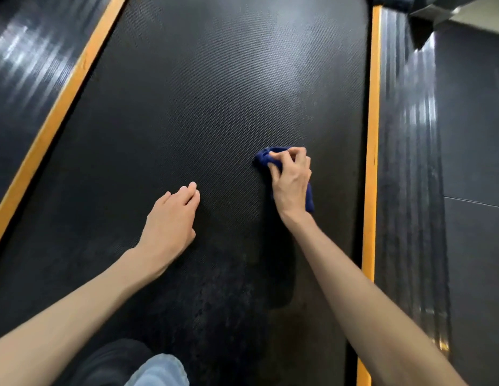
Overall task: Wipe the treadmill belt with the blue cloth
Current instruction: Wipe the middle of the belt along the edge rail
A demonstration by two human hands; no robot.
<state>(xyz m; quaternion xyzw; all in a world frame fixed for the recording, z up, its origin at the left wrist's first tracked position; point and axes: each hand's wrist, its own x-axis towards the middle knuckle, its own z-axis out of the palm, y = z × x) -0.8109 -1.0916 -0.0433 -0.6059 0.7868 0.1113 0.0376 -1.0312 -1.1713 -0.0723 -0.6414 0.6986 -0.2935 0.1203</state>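
Left side rail (28,65) and left orange strip (61,107): nothing on them, no risk there.

Left grip (170,218): flat, palm down, fingers straight and together, holding nothing. It is on or just above the treadmill belt (215,93), left of centre; I can't tell if it makes contact. Risk: if weight goes onto it, the belt may creep underneath and the person lurches forward. A bare palm would also smear whatever it touches.

Near belt, between the two forearms: mottled dull patches, probably residue. Easy to skip, since the wiping is happening farther out.

Blue cloth (263,157): on the belt, right of centre, mid-distance, wadded into a small lump, with a tail sticking out on the near right by the wrist.

Right grip (291,179): fingers curled tight around the wad, pressing it down.

Risks:
- The contact patch is small, so passes come out narrow, with streaks and gaps between them.
- One dirty face of the wad just moves grime around. Refolding flat would fix both.
- The loose tail could drag into the seam at the right orange strip (372,135) and snag when the wipe reaches that edge.
- Knuckles may scrape the textured belt under a hard press.

Right side rail (404,162): ribbed, close to the stroke end, so overshoot knocks the hand on it.
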